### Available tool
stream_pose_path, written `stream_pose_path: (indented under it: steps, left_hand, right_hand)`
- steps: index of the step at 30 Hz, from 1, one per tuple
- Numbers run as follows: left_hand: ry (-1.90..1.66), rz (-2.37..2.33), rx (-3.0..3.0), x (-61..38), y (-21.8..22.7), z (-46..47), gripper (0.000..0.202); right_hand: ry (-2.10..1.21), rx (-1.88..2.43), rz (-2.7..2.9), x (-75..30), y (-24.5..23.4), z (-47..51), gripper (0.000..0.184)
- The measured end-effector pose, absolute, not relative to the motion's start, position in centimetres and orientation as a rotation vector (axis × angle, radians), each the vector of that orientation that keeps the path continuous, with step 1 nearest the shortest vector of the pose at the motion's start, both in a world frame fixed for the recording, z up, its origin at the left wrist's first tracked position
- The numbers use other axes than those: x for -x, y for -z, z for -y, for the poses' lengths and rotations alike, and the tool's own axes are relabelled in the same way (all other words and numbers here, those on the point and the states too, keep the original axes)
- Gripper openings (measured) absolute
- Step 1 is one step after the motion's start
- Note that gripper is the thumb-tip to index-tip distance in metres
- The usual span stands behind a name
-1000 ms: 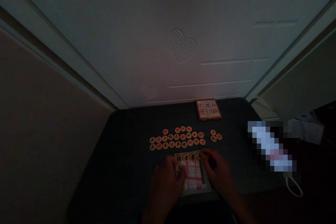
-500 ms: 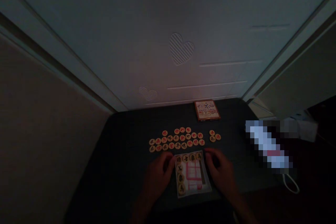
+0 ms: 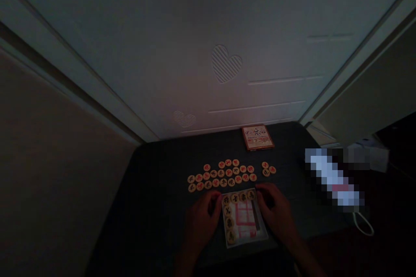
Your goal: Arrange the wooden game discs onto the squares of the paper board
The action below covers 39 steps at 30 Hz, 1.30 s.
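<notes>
- Here's the dim scene: a dark table [image 3: 152, 207], and right at its near edge sits a small xiangqi board [image 3: 246, 242] with a pink-lined grid.
- The left hand [image 3: 203, 225] is curled at the board's far left corner, fingertips touching or just beside it. No piece is visibly held, but it's too dark to call the grip.
- Over on the other side, the right hand [image 3: 276, 212] is arched at the far right corner, its fingers [image 3: 261, 188] right at the rim. Again, I can't tell whether it's gripping anything.
- On the board, round wooden pieces [image 3: 238, 197] line the far edge and run down the left edge, leaving the pink grid showing between the hands.
- Just beyond the board, more wooden pieces [image 3: 221, 175] lie in tight, uneven rows toward the table's middle, with a small cluster of pieces [image 3: 268, 169] off to their right.
- Up at the far edge, there's a red-bordered printed box [image 3: 255, 137].
- By the right edge, a pixelated object [image 3: 333, 177] blocks the view, with a white cord [image 3: 363, 223] looping below it.
- Behind it all stands a pale door [image 3: 226, 64] with an embossed heart.
</notes>
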<state>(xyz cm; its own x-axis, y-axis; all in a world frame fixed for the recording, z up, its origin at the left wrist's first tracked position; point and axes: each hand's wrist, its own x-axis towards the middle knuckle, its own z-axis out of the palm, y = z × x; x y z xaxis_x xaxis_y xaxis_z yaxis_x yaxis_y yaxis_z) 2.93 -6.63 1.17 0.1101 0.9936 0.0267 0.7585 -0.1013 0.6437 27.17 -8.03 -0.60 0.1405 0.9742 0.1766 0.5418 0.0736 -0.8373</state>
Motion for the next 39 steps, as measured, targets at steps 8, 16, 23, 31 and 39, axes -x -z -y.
stream_pose_path:
  steps: [8,16,23,31,39]
  left_hand:
    - [-0.659,-1.717,-1.9,-2.8,-0.4,6.7,0.022]
    - [-0.682,-1.731,-1.893,-2.9,-0.4,6.6,0.02]
    - [-0.696,-1.729,-1.912,-2.9,-0.3,6.7,0.019]
    - [-0.749,-1.706,-1.907,-2.9,0.0,6.7,0.018]
    - [-0.784,-1.696,-1.871,-2.8,0.2,6.8,0.018]
  right_hand:
    - [-0.637,1.594,1.516,-27.2,0.6,8.1,0.023]
    - [-0.652,1.577,1.537,-27.5,0.8,8.1,0.021]
    - [-0.671,1.572,1.566,-27.5,0.7,8.2,0.021]
    - [-0.664,1.582,1.59,-27.7,1.1,8.1,0.019]
    - [-0.645,1.581,1.57,-27.4,0.5,8.0,0.018]
